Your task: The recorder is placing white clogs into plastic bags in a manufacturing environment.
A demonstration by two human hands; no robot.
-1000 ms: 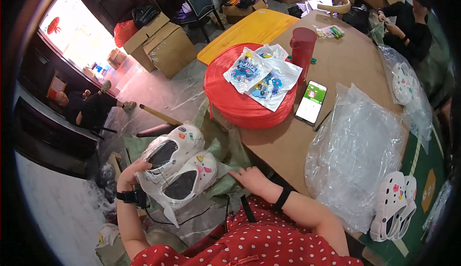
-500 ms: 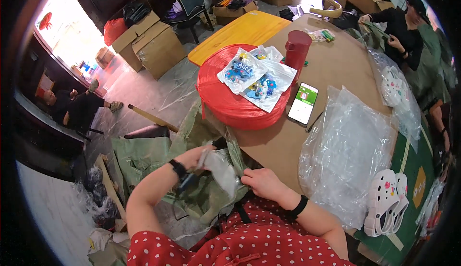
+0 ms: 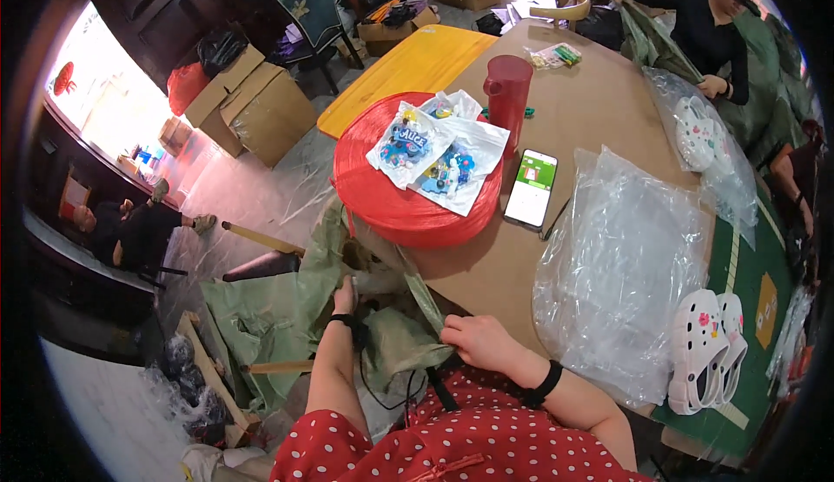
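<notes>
Head view. The left hand [image 3: 346,295] reaches down and forward into the mouth of a large pale-green sack [image 3: 269,325] that hangs beside the table edge [image 3: 486,282]; its fingers are buried in the folds, so their spread cannot be judged. The right hand [image 3: 478,341] pinches the sack's near rim closed-fisted, just at the table edge. The sack's long axis runs away to the person's left and downward, so the left hand lies deeper inside it. A red spool of twine [image 3: 408,204] sits just beyond.
</notes>
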